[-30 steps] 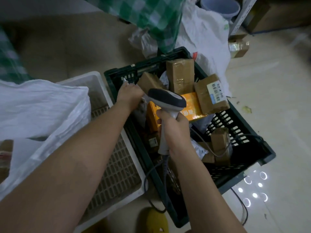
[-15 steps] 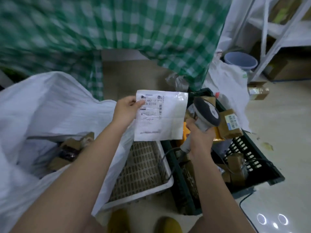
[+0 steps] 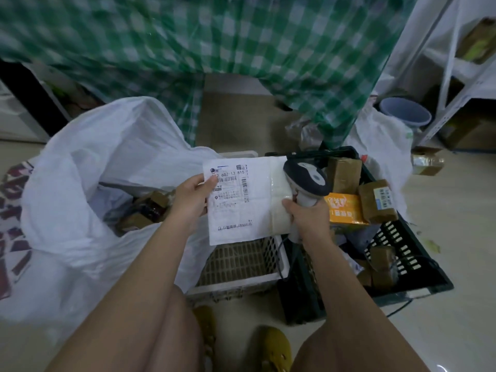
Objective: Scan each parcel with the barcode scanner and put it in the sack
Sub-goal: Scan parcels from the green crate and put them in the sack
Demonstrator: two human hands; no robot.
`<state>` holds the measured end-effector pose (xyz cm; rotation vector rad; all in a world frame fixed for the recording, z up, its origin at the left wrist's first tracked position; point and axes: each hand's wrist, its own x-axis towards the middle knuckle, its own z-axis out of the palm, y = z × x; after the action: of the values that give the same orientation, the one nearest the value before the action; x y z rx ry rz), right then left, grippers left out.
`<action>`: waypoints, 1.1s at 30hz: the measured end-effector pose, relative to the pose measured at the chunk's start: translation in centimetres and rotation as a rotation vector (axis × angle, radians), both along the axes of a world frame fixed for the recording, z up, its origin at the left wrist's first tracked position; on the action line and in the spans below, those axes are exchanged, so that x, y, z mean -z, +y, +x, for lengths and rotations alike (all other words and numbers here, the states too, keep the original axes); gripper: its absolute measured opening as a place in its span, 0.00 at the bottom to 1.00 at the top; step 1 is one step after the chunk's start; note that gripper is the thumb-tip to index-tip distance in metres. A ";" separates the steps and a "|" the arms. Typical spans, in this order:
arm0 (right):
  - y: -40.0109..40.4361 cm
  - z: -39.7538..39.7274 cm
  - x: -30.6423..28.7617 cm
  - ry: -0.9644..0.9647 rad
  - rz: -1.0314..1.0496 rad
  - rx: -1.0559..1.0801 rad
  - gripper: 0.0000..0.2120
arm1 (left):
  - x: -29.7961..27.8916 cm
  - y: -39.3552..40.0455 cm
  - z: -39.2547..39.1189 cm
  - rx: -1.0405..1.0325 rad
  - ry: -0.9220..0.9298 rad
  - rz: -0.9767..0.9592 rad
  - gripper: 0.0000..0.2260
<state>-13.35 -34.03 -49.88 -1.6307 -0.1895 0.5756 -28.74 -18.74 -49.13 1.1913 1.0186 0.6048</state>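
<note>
A flat white parcel (image 3: pixel 241 208) with a printed barcode label faces me at the centre. My left hand (image 3: pixel 190 197) pinches its left edge by the label. My right hand (image 3: pixel 306 216) grips the handle of the grey barcode scanner (image 3: pixel 308 181), and its fingers also touch the parcel's right edge. The scanner head sits over the parcel's upper right corner. The open white sack (image 3: pixel 88 183) stands to the left with several brown parcels (image 3: pixel 150 208) inside it.
A dark green crate (image 3: pixel 413 267) on the right holds several brown boxes (image 3: pixel 377 200) and an orange box (image 3: pixel 345 209). A white crate (image 3: pixel 241 264) sits between sack and green crate. Green checked cloth (image 3: pixel 241 57) hangs behind. White shelving (image 3: pixel 453 68) and a bucket (image 3: pixel 405 114) stand far right.
My left hand lifted the white parcel out of the green crate and turned it label-up. The scanner came in from the right until it met the parcel's right edge.
</note>
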 end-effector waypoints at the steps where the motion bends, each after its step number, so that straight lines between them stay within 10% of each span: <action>1: 0.1 0.1 0.1 -0.021 -0.006 -0.004 0.16 | 0.1 0.1 -0.3 0.066 0.037 -0.002 0.08; 16: 0.5 -2.8 -0.8 -0.129 0.007 -0.240 0.02 | 2.2 1.4 0.0 0.001 0.068 0.003 0.10; 24: 0.2 -4.8 -0.7 -0.206 -0.066 -0.438 0.18 | 2.6 1.2 0.6 0.006 0.101 0.030 0.11; 33: 0.3 -4.8 -0.8 -0.183 -0.054 -0.423 0.14 | 2.8 1.0 0.8 -0.014 0.091 0.033 0.11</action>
<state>-18.10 -33.75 -49.07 -1.7053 -0.6700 0.7552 -27.90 -17.72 -51.89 1.2507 1.0986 0.5847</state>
